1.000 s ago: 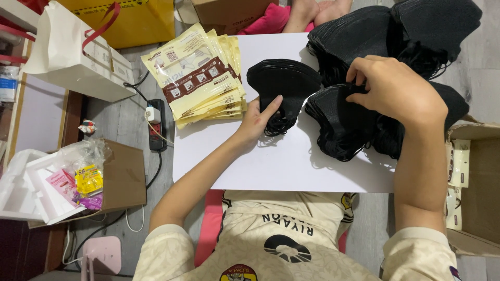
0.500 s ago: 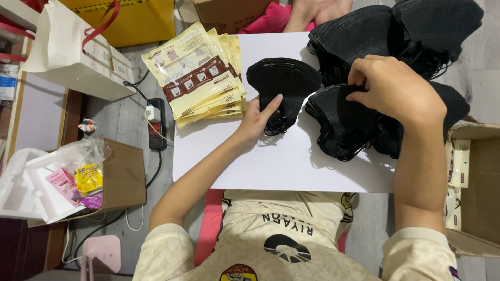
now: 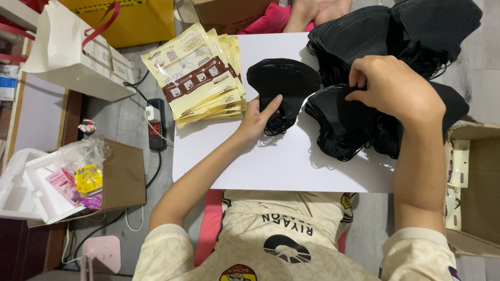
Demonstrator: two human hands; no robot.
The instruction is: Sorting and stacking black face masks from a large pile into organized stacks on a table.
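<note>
A small stack of black face masks (image 3: 284, 86) lies on the white board (image 3: 291, 161). My left hand (image 3: 258, 118) rests at its lower left edge, index finger stretched onto the masks. To the right is a bigger heap of black masks (image 3: 338, 125); my right hand (image 3: 396, 91) sits on top of it, thumb and fingers pinching at a mask's upper edge. More black masks (image 3: 411, 26) are piled at the far right of the board.
A fan of cream and brown packets (image 3: 200, 78) lies at the board's left corner. A power strip (image 3: 155, 125) and cables lie on the floor, beside a cardboard box (image 3: 122, 174) holding foam and snacks. A white paper bag (image 3: 73, 52) stands far left; an open carton (image 3: 474, 192) right.
</note>
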